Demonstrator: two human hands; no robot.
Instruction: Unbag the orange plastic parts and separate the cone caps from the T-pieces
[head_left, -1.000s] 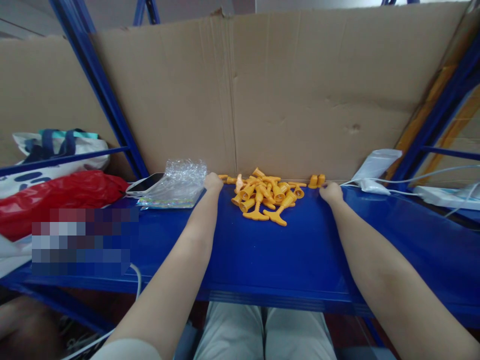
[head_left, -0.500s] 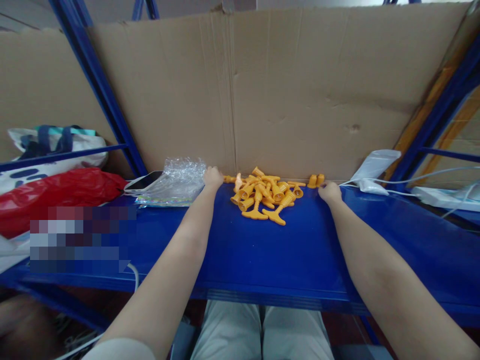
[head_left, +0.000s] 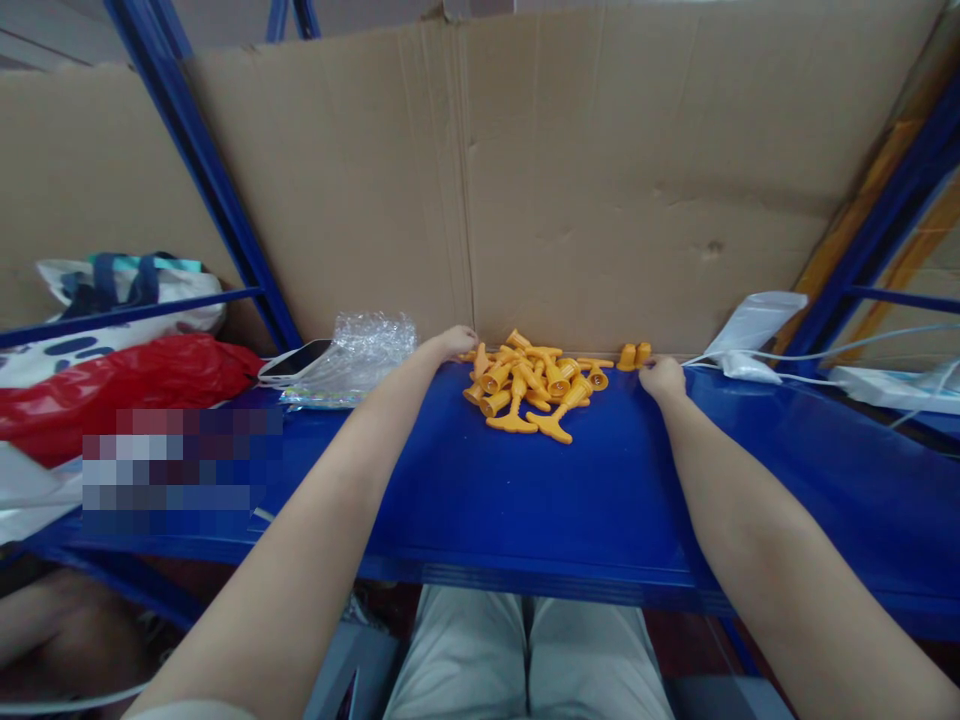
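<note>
A heap of several orange plastic parts [head_left: 534,392] lies on the blue shelf [head_left: 525,500] against the cardboard back wall [head_left: 570,170]. My left hand [head_left: 454,343] reaches to the left rear edge of the heap, fingers curled over a part there; what they hold is hidden. My right hand [head_left: 661,378] rests on the shelf right of the heap, fingers curled, just below two small orange caps [head_left: 634,355] standing apart from the heap. Whether it grips anything is hidden.
To the left lie a crumpled clear plastic bag [head_left: 360,355], a phone [head_left: 296,360], a red bag [head_left: 127,385] and a white tote [head_left: 127,295]. White pouches and cables [head_left: 757,340] sit at the right. Blue rack posts [head_left: 202,170] flank the shelf.
My left hand has moved right and farther back, from beside the plastic bag to the heap's left rear edge. The right hand has hardly moved.
</note>
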